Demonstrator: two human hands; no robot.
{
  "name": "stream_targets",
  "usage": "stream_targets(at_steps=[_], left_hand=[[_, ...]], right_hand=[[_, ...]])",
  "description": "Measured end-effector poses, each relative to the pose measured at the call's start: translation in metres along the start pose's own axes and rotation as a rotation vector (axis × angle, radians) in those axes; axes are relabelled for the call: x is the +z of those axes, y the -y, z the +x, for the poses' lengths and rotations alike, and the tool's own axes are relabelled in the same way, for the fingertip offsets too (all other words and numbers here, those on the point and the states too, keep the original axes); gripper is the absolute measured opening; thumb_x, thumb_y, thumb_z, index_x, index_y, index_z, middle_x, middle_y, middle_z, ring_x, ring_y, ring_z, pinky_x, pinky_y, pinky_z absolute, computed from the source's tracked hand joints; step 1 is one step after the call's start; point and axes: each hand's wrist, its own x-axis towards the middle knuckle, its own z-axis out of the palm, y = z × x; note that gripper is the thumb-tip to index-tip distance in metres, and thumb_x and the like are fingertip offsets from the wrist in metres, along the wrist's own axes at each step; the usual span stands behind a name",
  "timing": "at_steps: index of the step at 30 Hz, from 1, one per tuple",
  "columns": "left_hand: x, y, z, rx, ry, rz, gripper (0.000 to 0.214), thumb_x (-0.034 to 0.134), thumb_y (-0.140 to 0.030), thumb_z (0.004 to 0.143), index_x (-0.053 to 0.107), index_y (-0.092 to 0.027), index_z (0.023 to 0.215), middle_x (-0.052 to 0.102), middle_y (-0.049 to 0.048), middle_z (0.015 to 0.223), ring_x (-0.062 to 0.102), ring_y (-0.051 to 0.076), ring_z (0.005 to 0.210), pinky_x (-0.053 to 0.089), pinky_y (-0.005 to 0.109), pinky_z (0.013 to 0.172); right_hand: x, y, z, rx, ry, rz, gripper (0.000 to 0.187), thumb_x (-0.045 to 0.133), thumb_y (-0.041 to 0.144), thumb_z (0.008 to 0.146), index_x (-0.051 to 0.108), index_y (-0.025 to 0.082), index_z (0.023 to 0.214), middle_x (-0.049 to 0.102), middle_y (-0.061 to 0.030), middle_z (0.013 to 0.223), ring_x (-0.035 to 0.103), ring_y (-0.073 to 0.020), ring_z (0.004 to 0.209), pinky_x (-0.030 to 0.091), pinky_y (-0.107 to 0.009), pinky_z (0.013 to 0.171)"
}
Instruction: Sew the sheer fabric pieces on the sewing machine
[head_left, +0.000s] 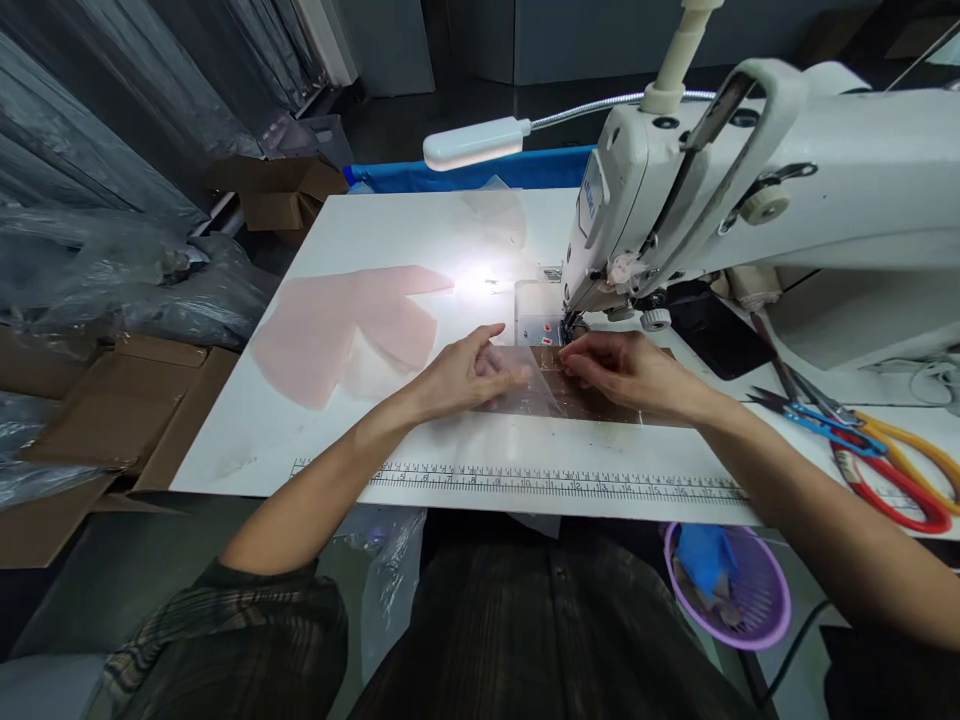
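My left hand [476, 375] lies left of the sewing machine's needle, its fingers curled with a sheer pale fabric piece [536, 385] over and between them. My right hand [630, 370] is closed in a pinch just in front of the presser foot [574, 325]; what sits between its fingertips is too small to tell. Under both hands a brown strip [600, 400] lies flat on the white table [465, 445]. The white sewing machine [615, 200] stands behind my right hand.
Sheer pink fabric pieces [322, 325] lie on the table's left. Scissors with orange handles [911, 455] and red handles [900, 500] rest at right, near a black phone-like slab [720, 330]. A printed ruler [525, 485] runs along the front edge. A purple basket [780, 600] stands below.
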Motion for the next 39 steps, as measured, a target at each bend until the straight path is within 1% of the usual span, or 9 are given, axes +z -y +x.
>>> stream_targets(at_steps=[3,7,10,13,16,22,29,34,39], left_hand=[[0.004,0.002,0.003,0.001,0.007,0.021,0.084,0.072,-0.028,0.087,0.028,-0.016,0.157,0.071,0.0076,0.1,0.068,0.015,0.074,0.056,0.027,0.066],[0.014,0.003,0.013,0.078,-0.136,0.106,0.076,0.067,-0.025,0.09,0.031,-0.019,0.157,0.074,0.0026,0.093,0.063,0.01,0.061,0.053,0.025,0.063],[0.014,0.003,0.016,0.144,-0.238,0.164,0.085,0.073,-0.034,0.087,0.027,-0.022,0.158,0.075,-0.0001,0.09,0.058,0.008,0.056,0.051,0.024,0.064],[0.007,0.002,0.016,0.129,-0.111,0.102,0.096,0.078,-0.037,0.082,0.024,-0.017,0.159,0.073,0.0008,0.087,0.059,0.009,0.059,0.049,0.022,0.061],[-0.001,-0.002,0.024,0.124,-0.002,0.1,0.087,0.076,-0.029,0.081,0.032,-0.014,0.155,0.07,0.0011,0.083,0.061,0.01,0.06,0.049,0.023,0.058],[-0.011,-0.016,0.052,0.141,-0.165,0.335,0.071,0.073,-0.027,0.083,0.044,-0.013,0.145,0.07,0.0012,0.08,0.066,0.014,0.067,0.051,0.026,0.064],[-0.015,0.001,0.038,0.059,-0.087,0.354,0.07,0.071,-0.04,0.088,0.041,-0.014,0.146,0.069,0.0021,0.082,0.063,0.015,0.063,0.054,0.031,0.064],[-0.013,0.003,0.023,0.448,-0.378,0.781,0.06,0.079,-0.039,0.082,0.057,-0.021,0.135,0.064,0.0133,0.118,0.061,0.024,0.092,0.054,0.035,0.072],[0.0,0.001,-0.003,0.693,0.228,0.736,0.031,0.069,-0.048,0.091,0.072,-0.021,0.107,0.066,0.0088,0.112,0.064,0.021,0.098,0.056,0.032,0.078]], right_hand=[[0.004,-0.008,-0.008,-0.257,-0.073,-0.211,0.03,0.053,0.03,0.094,0.074,0.02,0.114,0.073,-0.0078,0.096,0.066,-0.0197,0.082,0.053,-0.034,0.072],[0.019,-0.019,-0.006,-0.585,-0.052,-0.451,0.039,0.048,0.018,0.091,0.073,0.02,0.122,0.067,-0.0129,0.106,0.06,-0.0264,0.103,0.053,-0.044,0.088],[0.022,-0.031,-0.001,-0.579,-0.126,-0.555,0.04,0.048,0.016,0.09,0.073,0.018,0.121,0.063,-0.0148,0.105,0.058,-0.0278,0.101,0.053,-0.047,0.088],[0.02,-0.042,0.0,-0.546,-0.181,-0.49,0.04,0.049,0.017,0.091,0.071,0.017,0.124,0.061,-0.0155,0.108,0.059,-0.0277,0.101,0.054,-0.049,0.09],[0.02,-0.048,0.0,-0.542,-0.21,-0.412,0.038,0.05,0.018,0.091,0.072,0.018,0.123,0.062,-0.0151,0.109,0.06,-0.0285,0.103,0.054,-0.051,0.092],[0.026,-0.054,-0.001,-0.504,-0.275,-0.385,0.038,0.048,0.021,0.094,0.069,0.023,0.126,0.061,-0.0141,0.114,0.06,-0.0288,0.108,0.055,-0.053,0.097],[0.027,-0.057,-0.001,-0.524,-0.267,-0.407,0.043,0.048,0.016,0.091,0.065,0.017,0.131,0.058,-0.0173,0.119,0.058,-0.0304,0.112,0.054,-0.053,0.099],[0.027,-0.055,-0.001,-0.538,-0.255,-0.459,0.047,0.045,0.012,0.089,0.064,0.019,0.131,0.057,-0.0157,0.116,0.056,-0.0297,0.111,0.054,-0.053,0.096],[0.032,-0.049,-0.004,-0.504,-0.279,-0.54,0.048,0.044,0.012,0.09,0.062,0.019,0.134,0.056,-0.0165,0.118,0.052,-0.0318,0.11,0.05,-0.057,0.097]])
